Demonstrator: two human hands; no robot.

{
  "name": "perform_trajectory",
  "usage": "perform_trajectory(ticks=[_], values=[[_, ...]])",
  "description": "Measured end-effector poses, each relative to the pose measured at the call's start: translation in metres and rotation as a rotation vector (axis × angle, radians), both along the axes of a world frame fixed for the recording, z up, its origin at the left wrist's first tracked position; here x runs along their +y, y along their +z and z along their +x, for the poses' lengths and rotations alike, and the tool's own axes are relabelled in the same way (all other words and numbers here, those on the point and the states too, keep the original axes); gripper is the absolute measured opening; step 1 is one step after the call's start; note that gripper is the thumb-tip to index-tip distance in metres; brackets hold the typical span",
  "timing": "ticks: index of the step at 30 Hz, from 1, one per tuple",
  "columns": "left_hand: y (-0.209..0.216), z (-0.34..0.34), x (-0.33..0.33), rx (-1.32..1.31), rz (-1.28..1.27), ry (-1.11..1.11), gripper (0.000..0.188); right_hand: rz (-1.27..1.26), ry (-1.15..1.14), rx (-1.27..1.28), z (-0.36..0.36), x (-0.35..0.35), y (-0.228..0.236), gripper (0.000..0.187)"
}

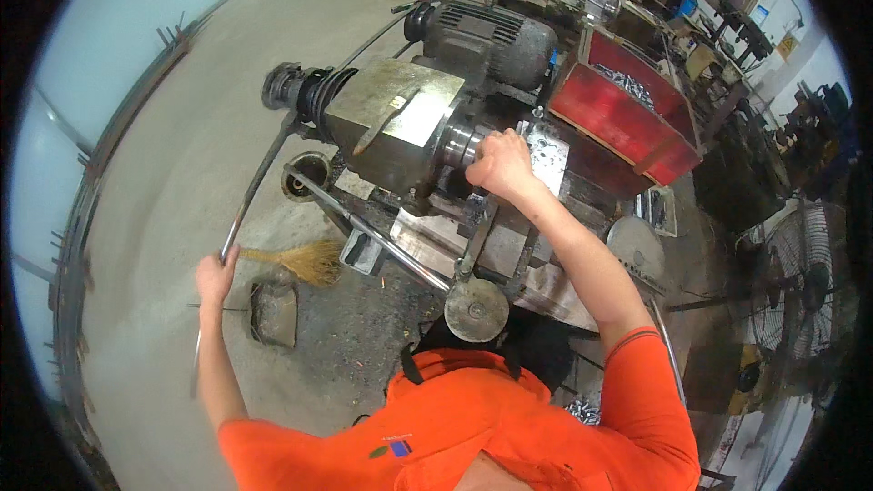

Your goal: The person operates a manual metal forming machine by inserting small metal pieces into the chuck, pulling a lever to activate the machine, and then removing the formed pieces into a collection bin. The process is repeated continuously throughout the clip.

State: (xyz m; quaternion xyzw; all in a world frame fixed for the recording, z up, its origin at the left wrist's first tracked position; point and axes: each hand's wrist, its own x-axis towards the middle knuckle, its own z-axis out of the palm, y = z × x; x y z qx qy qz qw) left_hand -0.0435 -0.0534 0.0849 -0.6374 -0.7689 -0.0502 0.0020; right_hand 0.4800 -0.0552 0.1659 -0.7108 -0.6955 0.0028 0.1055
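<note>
On the left, my left hand (216, 278) is wrapped round a long metal lever (254, 184). The lever slants up to the rear end of the lathe's spindle. My right hand (502, 165) is at the front of the round steel chuck (459, 144), its fingers bent and closed. Whatever those fingers hold is hidden behind them. The grey headstock (393, 118) stands between my hands, with a flat, blade-shaped tool (380, 133) lying on top. Right beside my right hand is a shiny metal block (546, 156) with holes in it.
A motor (491, 44) sits behind the headstock. A red bin (618, 107) of small metal parts stands at the right. A steel bar (382, 238) and a round handwheel (476, 309) lie close before me. A straw broom (307, 262) and a dustpan (273, 315) rest on the floor.
</note>
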Motion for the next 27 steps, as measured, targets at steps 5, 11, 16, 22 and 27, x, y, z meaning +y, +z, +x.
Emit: perform_trajectory(ticks=[5,11,16,22,27], values=[[-0.008,-0.025,0.036,0.097,0.094,-0.080,0.054,-0.003,-0.055,0.043,0.004,0.002,-0.004,0.029],[0.006,-0.024,0.054,0.091,0.041,0.061,0.044,-0.033,-0.112,0.243,0.004,0.003,-0.002,0.027],[0.003,-0.001,0.029,0.035,0.029,0.136,0.043,-0.081,-0.053,0.130,0.005,0.003,-0.003,0.028],[-0.005,0.082,-0.050,-0.061,0.085,0.137,0.039,-0.093,0.008,-0.064,0.000,0.000,-0.002,0.030],[-0.010,0.077,-0.049,-0.211,0.061,0.067,0.033,0.012,0.006,-0.214,0.030,-0.018,0.013,0.029]])
